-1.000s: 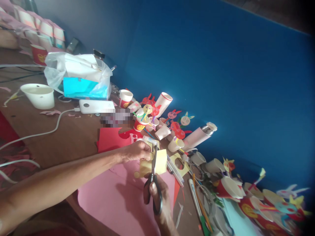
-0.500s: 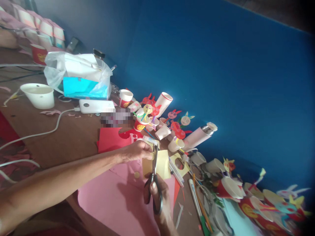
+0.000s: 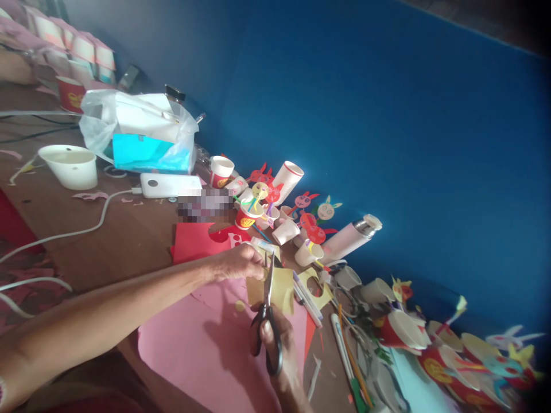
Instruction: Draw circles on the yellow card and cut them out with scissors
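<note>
My left hand (image 3: 247, 263) pinches the edge of a yellow sheet of paper (image 3: 282, 289). In my right hand (image 3: 279, 350) is a pair of black-handled scissors (image 3: 269, 287), its blades parted and pointing away from me across the yellow paper. Under both hands lies a large pink sheet (image 3: 202, 355), with a small yellow paper disc (image 3: 240, 306) on it. Red paper (image 3: 193, 244) with a round cut-out sits just beyond my left hand. To the right of the scissors is a yellow piece with a round hole (image 3: 322, 297).
Paper cups with animal faces (image 3: 249, 217) line the blue wall. A pink thermos (image 3: 346, 240) leans there. Farther left are a white power bank (image 3: 170, 186) with a cable, a plastic bag (image 3: 97, 115) and a white cup (image 3: 73, 172). Another person's hand (image 3: 17, 67) shows at far left.
The scissor blades have spread a little wider, and the yellow paper has tilted and shifted slightly left and down. My left hand keeps its pinch on it.
</note>
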`<state>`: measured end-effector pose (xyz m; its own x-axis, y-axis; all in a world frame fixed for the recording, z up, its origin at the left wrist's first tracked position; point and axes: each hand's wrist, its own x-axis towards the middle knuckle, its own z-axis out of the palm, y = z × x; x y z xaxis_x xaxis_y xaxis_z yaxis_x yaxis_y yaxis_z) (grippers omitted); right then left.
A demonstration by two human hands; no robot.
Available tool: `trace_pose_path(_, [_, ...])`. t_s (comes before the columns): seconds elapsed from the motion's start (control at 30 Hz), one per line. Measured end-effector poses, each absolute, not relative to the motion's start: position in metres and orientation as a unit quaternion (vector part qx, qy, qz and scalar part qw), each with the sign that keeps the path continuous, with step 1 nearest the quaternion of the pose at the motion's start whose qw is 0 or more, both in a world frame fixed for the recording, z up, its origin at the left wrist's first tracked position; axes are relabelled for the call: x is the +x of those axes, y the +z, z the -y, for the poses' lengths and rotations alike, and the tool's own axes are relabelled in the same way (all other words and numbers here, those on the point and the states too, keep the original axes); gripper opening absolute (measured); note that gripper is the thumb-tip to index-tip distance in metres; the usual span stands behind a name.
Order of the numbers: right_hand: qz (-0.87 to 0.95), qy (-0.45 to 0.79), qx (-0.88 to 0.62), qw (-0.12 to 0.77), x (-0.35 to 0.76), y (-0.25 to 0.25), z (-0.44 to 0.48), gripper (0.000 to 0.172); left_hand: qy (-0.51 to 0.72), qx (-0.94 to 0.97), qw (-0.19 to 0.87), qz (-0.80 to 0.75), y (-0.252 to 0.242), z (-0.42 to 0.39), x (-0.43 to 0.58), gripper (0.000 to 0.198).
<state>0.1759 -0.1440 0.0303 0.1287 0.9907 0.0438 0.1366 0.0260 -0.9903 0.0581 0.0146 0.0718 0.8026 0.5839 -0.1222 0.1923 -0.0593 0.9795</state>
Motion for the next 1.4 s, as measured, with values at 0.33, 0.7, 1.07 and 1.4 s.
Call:
trace_pose_path(0.33, [0.5, 0.431, -0.557, 0.504, 0.176, 0.03, 0.146, 0.045, 0.153, 0.71, 0.633, -0.267, 0.072, -0.015, 0.058, 0.022])
trace_pose_path(0.7, [0.484, 0.407, -0.566, 0.529, 0.175, 0.032, 0.145, 0.046, 0.146, 0.703, 0.653, -0.239, 0.072, -0.011, 0.058, 0.026])
trace_pose_path(1.07, [0.484, 0.38, -0.581, 0.533, 0.175, 0.029, 0.143, 0.051, 0.2, 0.693, 0.649, -0.241, 0.068, -0.009, 0.063, 0.017])
trace_pose_path(1.4, [0.476, 0.392, -0.581, 0.532, 0.174, 0.03, 0.144, 0.05, 0.204, 0.684, 0.661, -0.232, 0.066, -0.01, 0.065, 0.021])
